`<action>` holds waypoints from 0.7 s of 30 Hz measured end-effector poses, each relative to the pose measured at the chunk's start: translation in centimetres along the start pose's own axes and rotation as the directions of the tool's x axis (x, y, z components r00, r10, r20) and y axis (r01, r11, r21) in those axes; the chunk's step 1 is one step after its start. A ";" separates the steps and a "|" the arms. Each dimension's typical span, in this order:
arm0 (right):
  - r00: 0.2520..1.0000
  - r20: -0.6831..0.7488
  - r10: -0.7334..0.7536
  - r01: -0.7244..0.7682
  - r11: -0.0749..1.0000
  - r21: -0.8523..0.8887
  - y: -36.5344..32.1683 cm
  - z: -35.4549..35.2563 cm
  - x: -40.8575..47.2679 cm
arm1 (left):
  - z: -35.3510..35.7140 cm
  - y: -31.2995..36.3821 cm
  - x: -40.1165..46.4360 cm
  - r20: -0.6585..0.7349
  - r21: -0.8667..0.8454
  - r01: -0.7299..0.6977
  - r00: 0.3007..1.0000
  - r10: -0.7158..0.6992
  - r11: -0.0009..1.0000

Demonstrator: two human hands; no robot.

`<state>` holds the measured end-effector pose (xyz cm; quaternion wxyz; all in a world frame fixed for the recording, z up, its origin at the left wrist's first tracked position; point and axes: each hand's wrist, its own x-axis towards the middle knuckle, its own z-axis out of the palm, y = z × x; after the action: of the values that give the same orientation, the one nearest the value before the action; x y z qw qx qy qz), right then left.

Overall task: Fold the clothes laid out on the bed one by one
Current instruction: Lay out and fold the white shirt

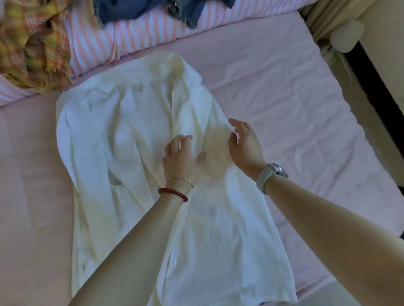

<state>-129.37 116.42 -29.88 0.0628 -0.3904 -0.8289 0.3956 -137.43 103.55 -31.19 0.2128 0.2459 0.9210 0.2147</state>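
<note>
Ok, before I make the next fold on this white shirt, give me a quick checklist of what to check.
1. White shirt lying on the pink sheet: ok.
2. Fabric smooth: not ok, creases across the middle.
3. Left hand free, fingers spread on the cloth: ok.
4. Right hand free, open above the shirt's right edge: ok.
5. Plaid garment and denim piece apart from the shirt: ok.
6. Sleeves tucked in: cannot tell.

Bare pink bed sheet (pixel 286 108) is being left open on both sides of the white shirt (pixel 118 133), giving passage there. The far edge is being blocked by a striped duvet (pixel 146 31), with a plaid scarf (pixel 32 44) and denim garment (pixel 168 5) heaped on it. The right side is being bounded by a beige curtain (pixel 342 8).
</note>
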 end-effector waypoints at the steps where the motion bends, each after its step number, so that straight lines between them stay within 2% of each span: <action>1: 1.000 0.023 0.012 -0.012 1.000 0.021 -0.2 0.1 1.8 | 0.6 -0.1 0.7 0.032 0.099 0.005 0.999 -0.008 0.995; 3: 0.994 0.097 0.047 -0.053 0.996 0.067 -0.8 0.3 5.2 | 1.6 -0.2 1.7 0.052 0.276 -0.017 0.999 0.003 0.961; 5: 0.984 0.170 0.047 -0.060 0.996 0.072 -1.4 0.6 8.1 | 2.0 -0.3 2.6 -0.029 0.320 -0.024 0.999 0.035 0.947; 8: 0.974 0.228 0.010 -0.030 0.996 0.085 -2.1 1.2 10.7 | 1.2 -0.2 3.7 -0.239 0.123 -0.087 0.964 0.114 0.989; 9: 0.971 0.240 0.006 -0.030 0.995 0.098 -2.4 1.4 11.4 | 0.5 -0.3 4.2 -0.273 -0.018 -0.121 0.956 0.111 0.993; 10: 0.969 0.245 -0.006 -0.021 0.994 0.104 -2.7 1.6 12.0 | -0.3 -0.4 4.7 -0.265 -0.220 -0.106 0.963 0.046 0.970; 11: 0.971 0.240 -0.024 -0.002 0.994 0.107 -2.9 1.8 12.4 | -1.2 -0.7 5.1 -0.205 -0.467 -0.015 0.974 -0.092 0.884; 12: 0.974 0.223 -0.048 0.023 0.994 0.111 -3.1 1.9 12.8 | -2.2 -1.1 5.8 -0.089 -0.717 0.138 0.954 -0.287 0.684; 13: 0.976 0.207 -0.067 0.043 0.992 0.115 -3.4 2.1 13.0 | -3.1 -1.7 6.3 0.080 -0.879 0.280 0.884 -0.460 0.386; 14: 0.978 0.193 -0.080 0.058 0.991 0.117 -3.6 2.2 13.2 | -3.9 -2.6 6.8 0.258 -0.921 0.375 0.789 -0.557 0.104; 15: 0.979 0.186 -0.087 0.066 0.991 0.116 -3.7 2.4 13.2 | -4.7 -3.5 7.2 0.389 -0.891 0.451 0.693 -0.607 -0.056; 16: 0.979 0.185 -0.090 0.069 0.991 0.114 -3.8 2.6 13.3 | -5.3 -4.2 7.5 0.429 -0.858 0.508 0.635 -0.642 -0.071; 17: 0.977 0.197 -0.086 0.066 0.992 0.108 -3.9 2.8 13.4 | -5.6 -4.8 7.8 0.382 -0.855 0.518 0.636 -0.671 0.004; 19: 0.964 0.251 -0.090 0.071 0.994 0.086 -4.1 3.2 13.6 | -5.8 -4.7 8.3 0.185 -0.882 0.420 0.724 -0.664 0.212; 21: 0.945 0.301 -0.130 0.123 0.991 0.043 -4.5 3.5 14.0 | -5.7 -3.6 9.0 0.035 -0.820 0.316 0.860 -0.509 0.477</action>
<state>-143.12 122.35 -31.94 -0.0351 -0.2703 -0.8473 0.4559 -148.66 103.95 -30.95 0.2451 -0.1321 0.7709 0.5729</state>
